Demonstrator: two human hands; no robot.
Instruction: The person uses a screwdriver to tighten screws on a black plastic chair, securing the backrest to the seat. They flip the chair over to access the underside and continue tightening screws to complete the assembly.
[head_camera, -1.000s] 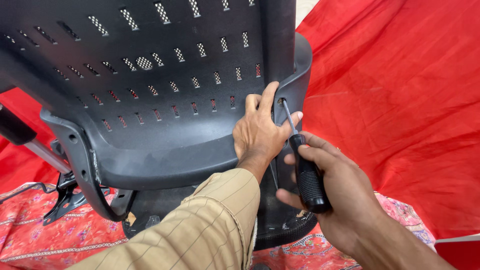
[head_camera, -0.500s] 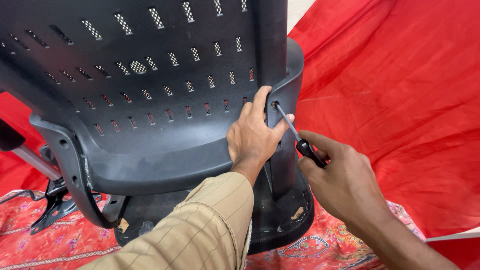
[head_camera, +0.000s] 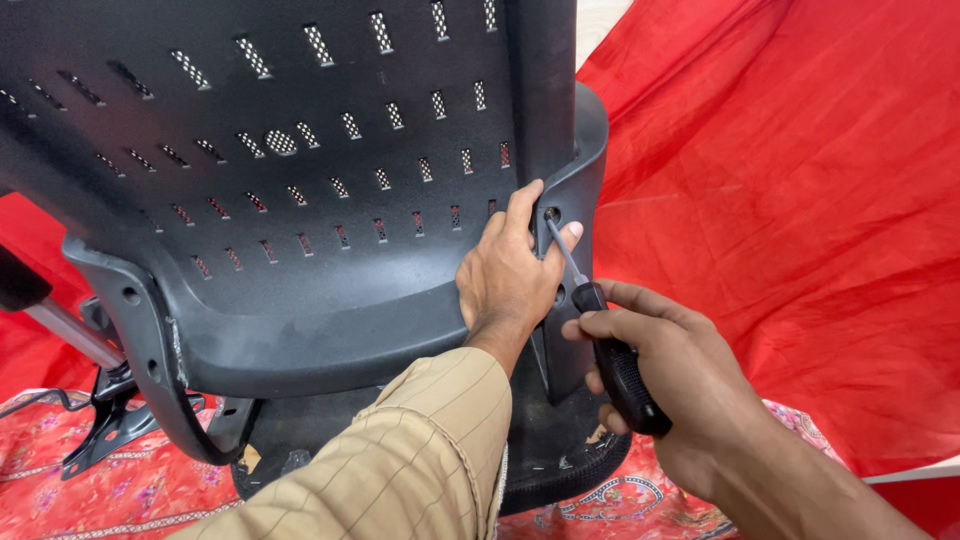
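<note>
Head: right hand (head_camera: 680, 385) fisted (seemingly) on screwdriver (head_camera: 600, 335)

Makeshift repair or assembly spot, likely a home or small workshop, black office chair shell (head_camera: 300, 200) tipped over, red cloth (head_camera: 780, 200) spread beneath (patterned fabric (head_camera: 120, 495) too), screwdriver (head_camera: 600, 330) at work

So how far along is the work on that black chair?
Done: the slotted black chair back already sits against its frame. In hand: the right hand holds a screwdriver with its tip in a hole in the frame, while the left hand braces the back beside it. Left: whether other screws are in can't be seen.
</note>
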